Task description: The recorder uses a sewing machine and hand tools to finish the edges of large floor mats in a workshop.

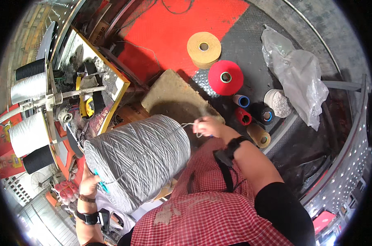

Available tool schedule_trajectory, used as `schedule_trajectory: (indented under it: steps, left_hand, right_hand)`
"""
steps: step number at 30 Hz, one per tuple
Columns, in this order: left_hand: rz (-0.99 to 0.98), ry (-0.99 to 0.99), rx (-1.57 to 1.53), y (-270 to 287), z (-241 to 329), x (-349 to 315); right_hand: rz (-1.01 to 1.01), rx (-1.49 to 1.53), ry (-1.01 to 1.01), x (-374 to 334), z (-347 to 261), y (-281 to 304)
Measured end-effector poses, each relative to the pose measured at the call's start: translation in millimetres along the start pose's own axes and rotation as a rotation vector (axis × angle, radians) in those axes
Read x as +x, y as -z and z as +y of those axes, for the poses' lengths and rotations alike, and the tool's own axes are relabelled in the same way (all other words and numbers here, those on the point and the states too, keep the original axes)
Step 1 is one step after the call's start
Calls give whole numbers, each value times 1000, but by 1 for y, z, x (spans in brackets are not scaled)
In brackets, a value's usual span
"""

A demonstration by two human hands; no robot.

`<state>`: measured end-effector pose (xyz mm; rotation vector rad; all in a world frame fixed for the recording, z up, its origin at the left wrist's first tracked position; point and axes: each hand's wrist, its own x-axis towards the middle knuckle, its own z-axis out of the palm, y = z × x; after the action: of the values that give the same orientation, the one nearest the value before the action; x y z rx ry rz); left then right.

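A large grey yarn cone [138,158] lies tilted on its side in front of me, crossed by many wound strands. My left hand [88,179] is closed at its lower left end, by the teal core [100,181]; part of the fingers is hidden behind the cone. Just off the opposite end, my right hand [209,126] pinches a thin grey yarn strand [187,124] that runs back to the cone and forms a small loop at the fingertips.
A tan yarn cone [203,57] and a red yarn cone [226,80] stand ahead. Several tubes, including a blue-ended tube [243,101], lie near my right arm, beside a clear plastic bag [300,74]. Left is a rack with white spools [29,133]; a worn board [169,88] lies beyond.
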<state>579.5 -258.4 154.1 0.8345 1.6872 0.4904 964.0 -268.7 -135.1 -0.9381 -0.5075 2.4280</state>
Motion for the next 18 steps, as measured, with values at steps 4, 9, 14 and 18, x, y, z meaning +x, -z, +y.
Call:
schedule_trajectory:
  steps: [4,9,14,18]
  left_hand:
    - [13,-68,24,9,-18,14]
    - [85,-23,209,5,-33,50]
    - [81,-79,137,-37,-58,96]
    - [204,-131,706,-69,-90,147]
  right_hand:
    - [381,124,63,-62,-14,20]
    - [494,304,296,-118,-11,34]
    - [369,632,607,-168,-11,19]
    - [510,633,825,-210,-41,6]
